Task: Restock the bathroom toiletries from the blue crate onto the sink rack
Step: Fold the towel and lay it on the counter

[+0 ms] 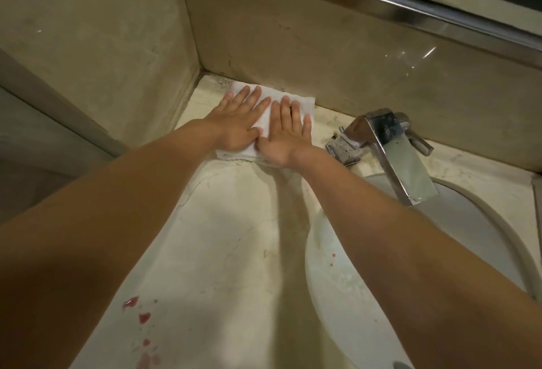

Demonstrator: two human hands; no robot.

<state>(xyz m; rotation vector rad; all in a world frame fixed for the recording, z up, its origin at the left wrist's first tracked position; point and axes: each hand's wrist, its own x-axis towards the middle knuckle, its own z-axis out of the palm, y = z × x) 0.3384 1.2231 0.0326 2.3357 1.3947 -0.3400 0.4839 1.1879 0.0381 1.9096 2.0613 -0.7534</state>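
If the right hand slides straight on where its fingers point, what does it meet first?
Probably the back wall, just past the far edge of the cloth under the right hand.

No readable text, label or number anywhere.

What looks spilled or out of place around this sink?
Pinkish-red splotches lie scattered on the pale countertop near its front edge, with two small dots inside the basin; they look like a spill. The faucet is spotted and dull. The left hand and right hand press flat on a white cloth in the back corner.
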